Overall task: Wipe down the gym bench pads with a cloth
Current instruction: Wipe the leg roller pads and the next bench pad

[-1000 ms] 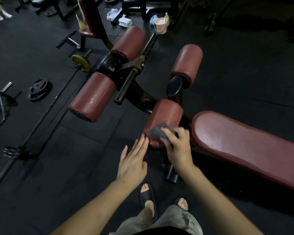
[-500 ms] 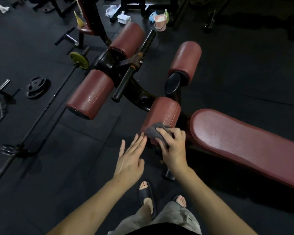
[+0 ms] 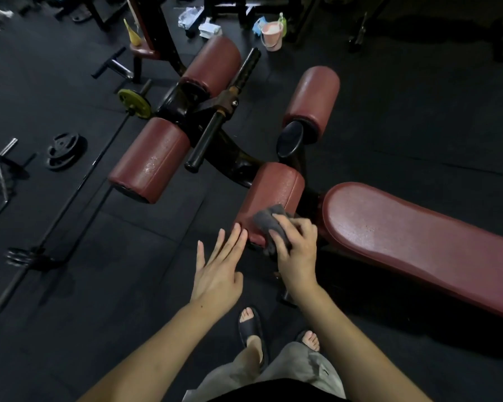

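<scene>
head view looked down on a dark red vinyl gym bench with black steel frame (image 3: 238, 161), standing on black rubber floor. the right hand (image 3: 298, 248) held a small dark grey cloth (image 3: 269, 221), its fingers (image 3: 279, 240) curled over the bunched fabric and pressing it against the near end of the closest dark red cylindrical roller pad (image 3: 273, 190). the left hand (image 3: 215, 274) was empty, its fingers spread wide and straight, their tips at or just beside the roller's lower edge; whether they touched it could not be told.

the long flat dark red seat pad (image 3: 413, 239) lay just right of the roller and looked speckled with droplets, as did the left near roller pad (image 3: 148, 161). two further roller pads sat beyond. by my reading the job was early, with only one roller being worked.

risks from here, as i judge them: the cloth was wadded small, so it could skip patches on the round pad. the roller might spin on its bar under pressure, letting the hand slide off toward the black frame. the person wore open black slide sandals (image 3: 251, 329), toes beside the bench's foot, so a careless step could stub them. a long black barbell (image 3: 67, 204) lay on the floor to the left, a trip hazard if the person moves round that side.
</scene>
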The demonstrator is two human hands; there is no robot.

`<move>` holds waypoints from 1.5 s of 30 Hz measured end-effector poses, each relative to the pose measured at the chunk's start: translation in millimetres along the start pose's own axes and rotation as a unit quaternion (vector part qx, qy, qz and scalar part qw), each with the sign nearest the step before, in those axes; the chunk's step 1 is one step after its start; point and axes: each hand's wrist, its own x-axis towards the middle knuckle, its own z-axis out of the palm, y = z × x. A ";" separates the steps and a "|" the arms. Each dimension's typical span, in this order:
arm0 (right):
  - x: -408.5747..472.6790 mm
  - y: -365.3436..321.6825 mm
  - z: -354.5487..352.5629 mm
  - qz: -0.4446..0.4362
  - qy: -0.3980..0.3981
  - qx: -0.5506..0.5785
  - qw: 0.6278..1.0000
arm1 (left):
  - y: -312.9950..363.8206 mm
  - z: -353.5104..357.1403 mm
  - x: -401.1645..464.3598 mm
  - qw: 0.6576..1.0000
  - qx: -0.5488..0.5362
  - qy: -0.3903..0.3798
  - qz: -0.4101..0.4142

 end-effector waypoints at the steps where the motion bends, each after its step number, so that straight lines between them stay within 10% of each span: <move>1: -4.0 0.9 -1.4 -0.015 -0.007 -0.002 1.000 | -0.4 -0.4 0.0 1.000 0.001 -0.004 0.000; 9: 133.6 20.8 0.0 0.042 0.018 -0.030 0.999 | -9.8 -5.9 0.4 1.000 -0.022 -0.019 0.009; 18: 3.6 -1.8 -4.1 -0.041 -0.024 -0.014 0.999 | -11.7 -9.1 2.4 0.998 -0.048 -0.042 0.016; 27: 136.3 13.4 2.2 0.002 0.041 -0.034 0.999 | -12.4 -10.8 2.0 0.998 -0.040 -0.051 0.018; 45: -14.7 -44.8 -13.3 0.035 -0.047 -0.071 0.996 | -46.4 -31.3 6.0 0.984 -0.106 -0.104 0.097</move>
